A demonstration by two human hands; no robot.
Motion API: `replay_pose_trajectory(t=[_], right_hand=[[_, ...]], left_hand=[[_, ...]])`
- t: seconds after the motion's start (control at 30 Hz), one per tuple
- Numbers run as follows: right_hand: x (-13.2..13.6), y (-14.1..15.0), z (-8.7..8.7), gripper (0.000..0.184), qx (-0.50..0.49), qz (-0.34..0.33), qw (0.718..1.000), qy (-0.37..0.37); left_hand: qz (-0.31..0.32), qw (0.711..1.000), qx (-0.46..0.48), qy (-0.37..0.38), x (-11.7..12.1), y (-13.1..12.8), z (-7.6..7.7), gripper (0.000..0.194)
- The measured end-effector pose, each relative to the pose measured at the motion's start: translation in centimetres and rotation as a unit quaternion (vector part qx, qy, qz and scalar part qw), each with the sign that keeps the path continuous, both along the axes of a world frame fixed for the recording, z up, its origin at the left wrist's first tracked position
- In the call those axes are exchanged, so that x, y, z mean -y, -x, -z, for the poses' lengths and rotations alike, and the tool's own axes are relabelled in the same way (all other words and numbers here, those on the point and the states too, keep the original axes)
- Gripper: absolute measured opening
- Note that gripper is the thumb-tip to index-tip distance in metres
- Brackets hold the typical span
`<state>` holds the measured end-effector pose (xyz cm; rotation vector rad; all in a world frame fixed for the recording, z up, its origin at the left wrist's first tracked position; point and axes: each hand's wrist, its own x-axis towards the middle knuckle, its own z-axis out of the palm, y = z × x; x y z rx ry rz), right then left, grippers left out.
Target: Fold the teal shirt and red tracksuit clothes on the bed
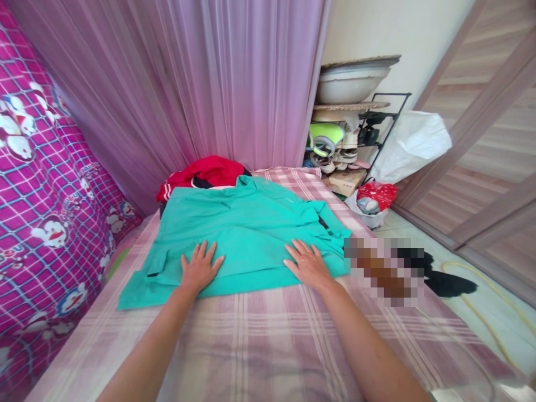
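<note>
A teal shirt point(247, 229) lies spread on a bed covered with a pink plaid sheet point(259, 335). My left hand point(200, 267) rests flat on the shirt's near edge, fingers stretched out and apart. My right hand point(309, 263) lies flat on the shirt's near right part, fingers also spread. Neither hand holds anything. Behind the shirt, a red garment point(205, 172) lies bunched at the far end of the bed.
A magenta cartoon-print cloth point(46, 212) hangs on the left and a purple curtain point(188, 84) at the back. A black rack point(355, 139) with shoes and a basin stands at the right, beside a white bag point(412, 142), a red bag point(377, 195) and a wooden door point(489, 139).
</note>
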<state>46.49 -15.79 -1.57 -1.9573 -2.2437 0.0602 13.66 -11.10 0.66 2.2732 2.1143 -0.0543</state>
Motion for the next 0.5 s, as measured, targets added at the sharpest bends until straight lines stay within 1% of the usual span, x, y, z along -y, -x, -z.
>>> replay_pose_trajectory(t=[0.1, 0.17, 0.27, 0.33, 0.37, 0.4, 0.43, 0.47, 0.5], right_hand=[[0.0, -0.3, -0.3, 0.052, -0.003, -0.002, 1.0, 0.008], [-0.5, -0.6, -1.1, 0.046, -0.018, -0.006, 1.0, 0.013], [-2.8, -1.1, -3.4, 0.038, -0.09, -0.003, 0.996, -0.011], [-5.4, -1.0, -5.2, 0.035, -0.185, 0.006, 0.982, -0.038], [-6.8, -0.7, -6.0, 0.033, -0.251, 0.014, 0.967, -0.042], [-8.4, -0.3, -6.6, 0.031, -0.33, 0.025, 0.943, -0.036], [-9.9, 0.2, -7.1, 0.029, -0.423, 0.037, 0.905, -0.018], [-11.4, 0.8, -7.2, 0.027, -0.521, 0.048, 0.852, 0.008], [-12.6, 1.4, -7.1, 0.026, -0.616, 0.058, 0.784, 0.037]], left_hand=[[0.008, 1.0, 0.01, 0.026, -0.5, 0.6, -0.5, 0.065], [0.024, 0.998, 0.02, 0.053, -1.2, 1.3, -1.4, 0.064], [0.045, 0.995, 0.037, 0.082, -2.9, 2.2, -3.5, 0.062], [0.045, 0.994, 0.038, 0.088, -4.3, 2.5, -5.2, 0.059], [0.04, 0.995, 0.034, 0.085, -5.0, 2.4, -6.0, 0.057], [0.037, 0.996, 0.026, 0.079, -5.7, 2.3, -6.8, 0.054], [0.035, 0.997, 0.018, 0.071, -6.4, 2.1, -7.5, 0.052], [0.036, 0.997, 0.012, 0.063, -7.2, 1.8, -8.1, 0.05], [0.037, 0.998, 0.006, 0.055, -8.0, 1.5, -8.5, 0.048]])
